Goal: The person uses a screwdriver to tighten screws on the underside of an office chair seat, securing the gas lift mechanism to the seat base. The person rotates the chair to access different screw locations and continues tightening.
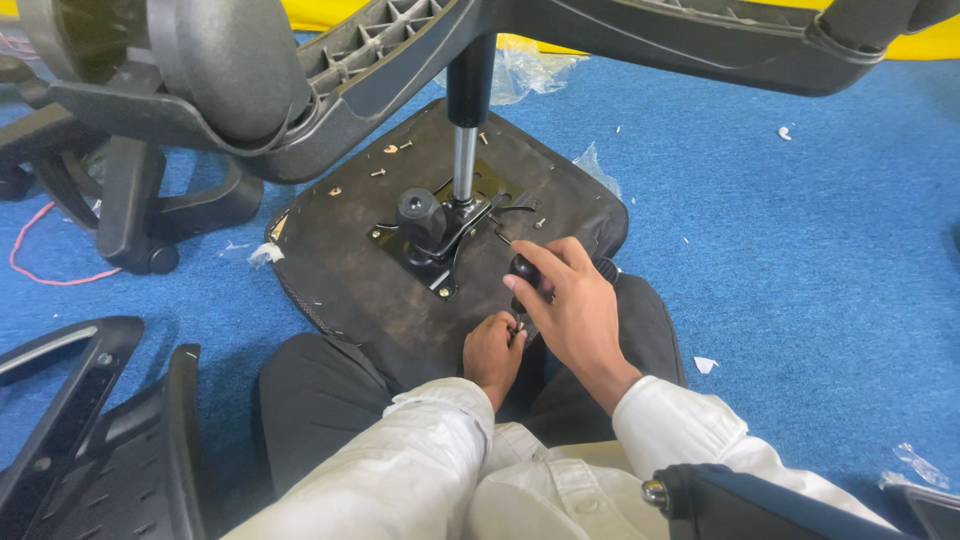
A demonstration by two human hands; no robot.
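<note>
Right hand (570, 305) grips the black screwdriver handle (524, 270) at the seat base (350, 270) near edge; left hand (492, 352), just beside, pinches a small screw (520, 322) beneath it.

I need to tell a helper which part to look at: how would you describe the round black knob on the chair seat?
Find the upturned black seat pad on the blue carpet. A black metal plate is bolted at its middle, with a shiny gas cylinder rising from it. The knob sits left of that cylinder, the only rounded black lump there.

white long sleeves, dark trousers
</note>
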